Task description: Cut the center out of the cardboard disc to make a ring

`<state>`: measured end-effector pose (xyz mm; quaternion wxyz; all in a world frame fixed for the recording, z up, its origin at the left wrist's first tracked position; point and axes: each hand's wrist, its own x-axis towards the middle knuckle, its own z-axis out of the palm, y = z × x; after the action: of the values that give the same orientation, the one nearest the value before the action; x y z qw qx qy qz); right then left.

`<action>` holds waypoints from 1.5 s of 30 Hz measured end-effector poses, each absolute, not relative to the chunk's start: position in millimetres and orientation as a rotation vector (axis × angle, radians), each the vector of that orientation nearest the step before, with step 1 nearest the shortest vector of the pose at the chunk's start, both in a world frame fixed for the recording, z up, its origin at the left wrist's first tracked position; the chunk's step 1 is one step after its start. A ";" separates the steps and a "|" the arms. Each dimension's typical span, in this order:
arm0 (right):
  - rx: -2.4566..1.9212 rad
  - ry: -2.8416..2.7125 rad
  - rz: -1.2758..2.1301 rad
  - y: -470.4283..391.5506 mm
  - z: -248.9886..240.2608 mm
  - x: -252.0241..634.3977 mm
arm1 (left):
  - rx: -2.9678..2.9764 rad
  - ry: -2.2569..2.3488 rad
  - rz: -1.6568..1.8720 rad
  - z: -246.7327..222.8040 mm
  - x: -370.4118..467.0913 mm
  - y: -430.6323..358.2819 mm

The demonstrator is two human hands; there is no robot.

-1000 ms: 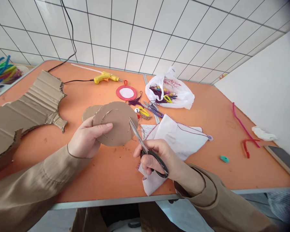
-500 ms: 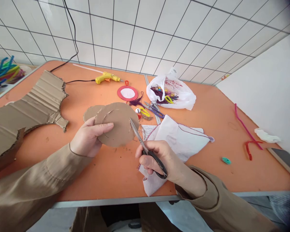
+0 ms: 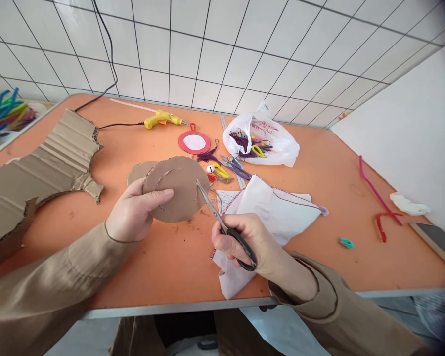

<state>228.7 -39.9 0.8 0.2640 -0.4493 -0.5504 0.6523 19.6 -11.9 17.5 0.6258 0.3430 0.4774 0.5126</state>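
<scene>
My left hand (image 3: 135, 210) pinches round brown cardboard pieces (image 3: 183, 190) at their left side, thumb on top; a smaller round piece (image 3: 139, 172) shows behind them. Around the black handles of the scissors (image 3: 241, 247), my right hand (image 3: 244, 237) is closed. The scissor blades point up and left, with their tip at the right part of the front disc. A white cloth (image 3: 270, 210) with dark red stitching lies beneath and beyond my right hand.
A large cardboard piece (image 3: 48, 173) lies at the left. Farther back are a yellow glue gun (image 3: 161, 119), a red ring (image 3: 194, 143), purple-handled scissors (image 3: 241, 170) and a white bag (image 3: 278, 143). Pipe cleaners (image 3: 378, 190) lie at the right.
The front cardboard disc has turned or tilted slightly in my left hand. The scissors stay at its right side, with little movement. The view has shifted slightly.
</scene>
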 end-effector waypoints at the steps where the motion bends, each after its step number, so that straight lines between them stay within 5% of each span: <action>1: -1.200 -1.494 1.771 -39.9 1.0 228.5 | 0.785 1.098 1.175 18.2 19.1 -11.6; 18: -0.996 -1.371 2.137 -38.4 -0.3 236.6 | 0.738 1.032 1.128 22.0 12.6 -8.8; 45: -0.925 -1.631 2.017 -45.9 -8.8 233.3 | 1.125 1.061 1.393 8.3 9.0 -5.9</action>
<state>233.3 -45.9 -8.8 0.1927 -0.3297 -0.5812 0.7186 9.0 -5.9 8.3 0.5057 0.4663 0.4398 0.5775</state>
